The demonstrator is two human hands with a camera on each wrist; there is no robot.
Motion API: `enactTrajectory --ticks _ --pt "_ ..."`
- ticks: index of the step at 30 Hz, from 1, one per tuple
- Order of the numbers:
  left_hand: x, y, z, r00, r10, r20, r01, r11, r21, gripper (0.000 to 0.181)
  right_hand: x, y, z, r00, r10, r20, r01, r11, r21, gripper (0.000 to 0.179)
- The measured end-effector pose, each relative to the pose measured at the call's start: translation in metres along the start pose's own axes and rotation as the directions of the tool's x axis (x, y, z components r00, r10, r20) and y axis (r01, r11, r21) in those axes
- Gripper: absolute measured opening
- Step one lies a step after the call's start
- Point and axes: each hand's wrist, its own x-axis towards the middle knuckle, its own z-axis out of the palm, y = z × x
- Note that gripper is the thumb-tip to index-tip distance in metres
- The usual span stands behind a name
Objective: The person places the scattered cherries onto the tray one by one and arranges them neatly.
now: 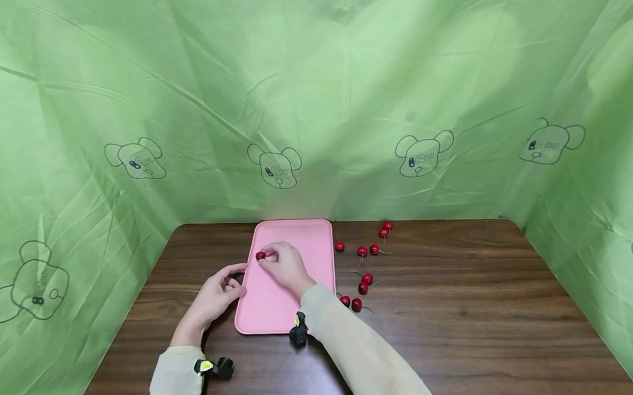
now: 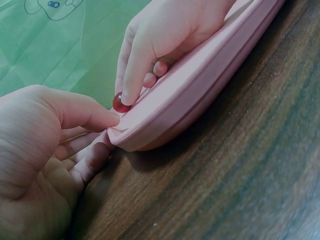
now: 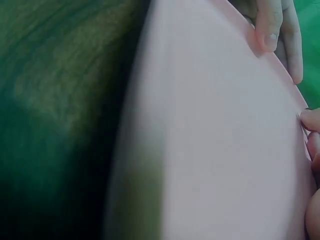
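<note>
A pink rectangular tray [image 1: 268, 307] lies on the wooden table. Thumb and fingers of my left hand [image 1: 212, 297] hold its left rim; the left wrist view shows the thumb on top of the tray edge [image 2: 175, 117] with the other fingers below. My right hand [image 1: 284, 265] reaches across the tray and pinches a dark red cherry [image 1: 260, 255] close over the tray's left side. That cherry [image 2: 120, 103] shows between the fingertips in the left wrist view. In the right wrist view the right hand's fingers [image 3: 312, 120] appear only at the border.
Several red cherries with stems lie right of the tray, among them one cherry [image 1: 375, 249] toward the back and another cherry [image 1: 356, 305] nearer the front. The brown table [image 1: 482, 308] extends to the right. A green cloth [image 1: 344, 103] hangs behind and at both sides.
</note>
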Motion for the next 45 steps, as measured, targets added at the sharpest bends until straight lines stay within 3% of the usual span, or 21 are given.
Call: enactTrajectory --ticks 13,23,30,40,45 --pt "0.000 0.001 -0.001 1.000 0.003 0.004 -0.003 1.000 -0.003 0.058 0.001 -0.005 0.000 1.000 0.001 0.018 0.000 0.998 -0.061 0.028" --pt "0.001 -0.004 0.008 1.000 0.003 0.016 -0.003 0.999 -0.032 0.057 -0.001 -0.002 -0.009 0.998 0.016 0.059 -0.016 1.000 -0.005 0.054" --pt "-0.001 -0.001 0.001 1.000 -0.007 -0.012 0.007 1.000 -0.021 0.057 -0.005 -0.014 -0.013 0.990 0.014 0.142 -0.021 0.999 0.048 0.074" --pt "-0.002 0.000 0.000 1.000 -0.013 -0.010 0.013 1.000 -0.018 0.060 -0.012 -0.025 -0.049 0.981 -0.073 0.179 0.071 0.997 0.019 0.064" --pt "-0.001 -0.001 0.002 1.000 -0.015 -0.012 0.015 1.000 -0.020 0.060 -0.015 -0.026 -0.075 0.984 -0.110 0.141 0.105 0.994 0.042 0.053"
